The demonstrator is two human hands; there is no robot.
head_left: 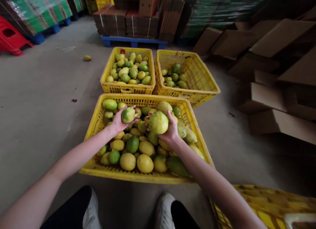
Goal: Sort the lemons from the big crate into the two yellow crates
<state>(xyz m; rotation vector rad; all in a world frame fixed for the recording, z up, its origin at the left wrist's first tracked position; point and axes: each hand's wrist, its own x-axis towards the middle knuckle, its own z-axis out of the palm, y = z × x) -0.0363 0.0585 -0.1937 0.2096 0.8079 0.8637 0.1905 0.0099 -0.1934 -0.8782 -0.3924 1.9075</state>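
My left hand [118, 123] is closed around a small green lemon [128, 115], palm turned up. In my right hand [172, 131] sits a larger yellow-green lemon [158, 123], with the thumb along its right side. Both hands are above the front yellow crate [138, 178], which is filled with green and yellow lemons. A dark green lemon [132, 144] and a yellow lemon [145, 163] lie in the pile nearer to me. Fingers of both hands are partly hidden by the fruit they hold.
Behind stand a fuller yellow crate [103, 80] of lemons and a partly filled crate [204, 74]. Another crate [266, 219] is at lower right. Cardboard boxes [269, 97] lie on the right. One lemon [87, 58] rests on the floor, left of a blue pallet [134, 42].
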